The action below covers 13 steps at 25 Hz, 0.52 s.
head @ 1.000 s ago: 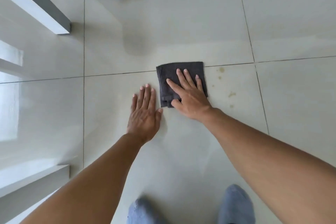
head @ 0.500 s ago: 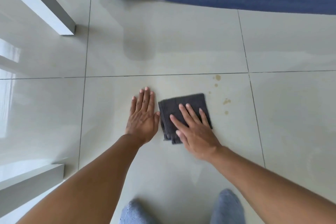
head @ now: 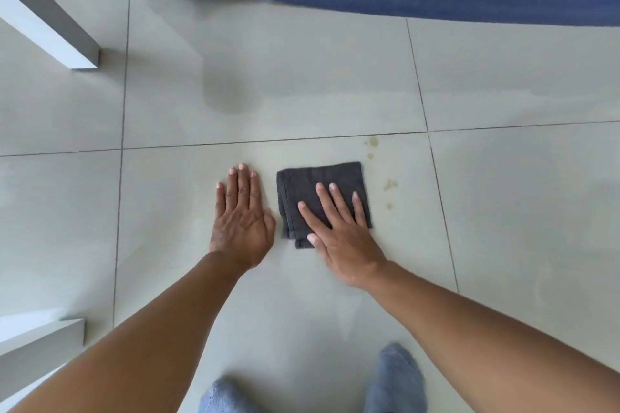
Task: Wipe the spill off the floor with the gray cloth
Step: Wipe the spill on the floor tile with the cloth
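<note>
Droplets of the yellowish spill [head: 390,184] remain on the floor [head: 503,211], just right of the folded gray cloth [head: 315,181], so I judge the wiping unfinished. My right hand [head: 342,238] lies flat on the cloth, fingers spread, pressing it to the tile. My left hand [head: 241,218] rests flat beside it, fingers together, holding nothing. A pass rightward is left.

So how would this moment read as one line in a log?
right hand flat on cloth | left hand flat on floor | spill right of cloth, unwiped
</note>
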{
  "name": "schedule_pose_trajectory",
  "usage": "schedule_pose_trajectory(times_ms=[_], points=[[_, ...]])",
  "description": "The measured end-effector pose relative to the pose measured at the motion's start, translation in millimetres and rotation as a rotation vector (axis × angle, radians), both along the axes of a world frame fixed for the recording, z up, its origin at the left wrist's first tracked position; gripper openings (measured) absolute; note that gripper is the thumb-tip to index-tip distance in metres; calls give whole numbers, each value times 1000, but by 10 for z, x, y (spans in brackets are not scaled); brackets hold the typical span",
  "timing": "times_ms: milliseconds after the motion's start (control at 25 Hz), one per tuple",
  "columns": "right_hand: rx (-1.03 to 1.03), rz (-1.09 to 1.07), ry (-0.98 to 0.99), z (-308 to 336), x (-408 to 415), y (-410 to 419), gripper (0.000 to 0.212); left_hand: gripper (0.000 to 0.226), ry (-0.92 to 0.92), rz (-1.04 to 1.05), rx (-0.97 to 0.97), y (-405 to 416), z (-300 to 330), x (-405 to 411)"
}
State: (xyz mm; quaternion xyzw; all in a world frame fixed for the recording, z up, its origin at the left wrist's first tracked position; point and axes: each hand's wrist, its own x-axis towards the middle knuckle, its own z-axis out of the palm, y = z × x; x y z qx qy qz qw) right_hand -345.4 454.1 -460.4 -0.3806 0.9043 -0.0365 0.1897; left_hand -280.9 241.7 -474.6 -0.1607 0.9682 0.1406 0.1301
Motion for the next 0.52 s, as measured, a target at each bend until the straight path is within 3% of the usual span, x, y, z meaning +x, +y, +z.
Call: schedule_pose_trajectory(times_ms=[120, 280, 520], points=[[54, -67, -38, 0, 329, 732, 59, 81, -36, 13, 11, 214, 64, -237], [118, -338, -58, 7, 66, 1191, 62, 80, -30, -56, 61, 318, 39, -454], [98, -822, -84, -36, -1173, 351, 64, 80, -59, -80, 45, 287, 17, -436]])
